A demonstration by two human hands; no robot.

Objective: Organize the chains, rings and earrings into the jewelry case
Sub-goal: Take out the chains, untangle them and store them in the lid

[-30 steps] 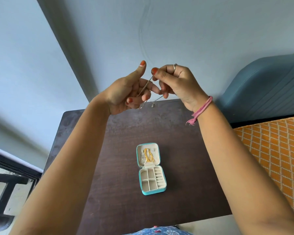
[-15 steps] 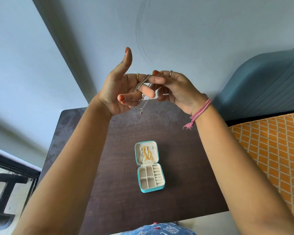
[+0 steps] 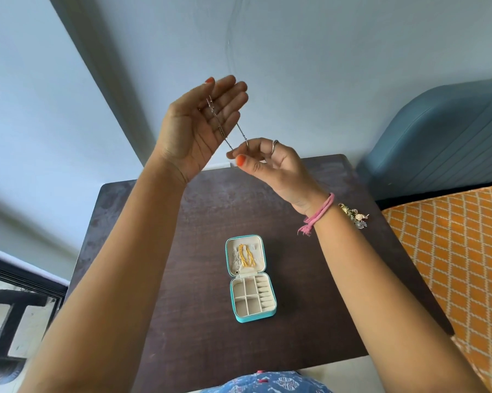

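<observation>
Walls (image 3: 324, 66) of pale blue fill the upper part of the view, meeting at a corner behind the raised hands. Below them stands a dark brown wooden table (image 3: 199, 321), seen from above. To the right of it lies an orange cloth with a white lattice pattern (image 3: 452, 265), and behind that a blue padded headboard (image 3: 443, 137).

On the table, near its middle, sits a small teal jewelry case (image 3: 250, 279), open flat. Its lid half, farther from the person, holds a yellow-gold chain (image 3: 246, 255) with a thinner silver one beside it. The near half is split into small cream compartments with a row of ring rolls along its right side. Near the table's right edge, just past the right wrist, lies a small heap of jewelry (image 3: 354, 215), gold and silver pieces bunched together; the single pieces are too small to tell apart.

Both arms are raised above the table's far edge. The left hand (image 3: 202, 123) is held palm up with its fingers straight and close together, and a thin silver chain (image 3: 225, 129) is draped over those fingers. Two strands of it run down to the right hand (image 3: 267, 160), which pinches them between thumb and forefinger. A ring sits on one finger of that hand and a pink thread band (image 3: 318, 214) circles the wrist.
</observation>
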